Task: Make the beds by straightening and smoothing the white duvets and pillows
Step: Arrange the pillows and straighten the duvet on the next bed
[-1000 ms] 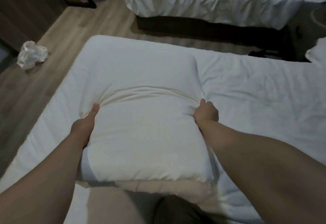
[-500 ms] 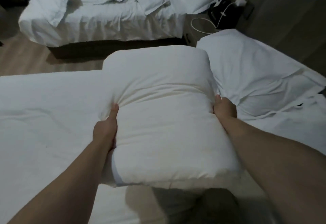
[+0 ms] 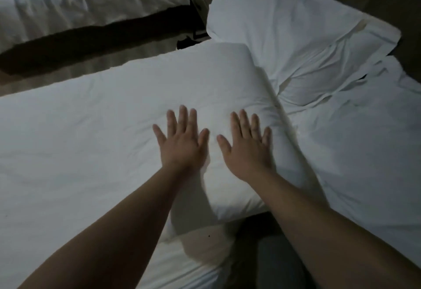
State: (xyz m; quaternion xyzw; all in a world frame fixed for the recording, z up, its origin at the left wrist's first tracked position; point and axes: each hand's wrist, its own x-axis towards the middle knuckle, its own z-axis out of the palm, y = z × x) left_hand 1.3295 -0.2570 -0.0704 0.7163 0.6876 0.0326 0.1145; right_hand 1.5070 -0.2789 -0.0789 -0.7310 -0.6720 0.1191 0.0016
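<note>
The pillow (image 3: 227,88) is lying flat on the near bed (image 3: 68,152), a plump white rectangle running from the far edge back toward the camera, with its near end hanging just over the bed's edge. Fabric's fairly smooth with a few soft creases near the middle, where it dips a bit under the hands. A second pillow (image 3: 296,26) sits just beyond it on the right, way more rumpled, its loose case flap bunched where the two touch. The sheet on the right side is wrinkled too.

Both hands are flat on top of the pillow, palms down, fingers spread wide and pointing away, gripping nothing. Left hand (image 3: 182,143) is around the pillow's middle, right hand (image 3: 247,149) just beside it, thumbs nearly meeting. Both forearms are bare and reach straight out from the bottom corners.

Other bed (image 3: 79,8) across the floor gap, top left, with a crumpled duvet hanging over its side. Room's pretty dim.
</note>
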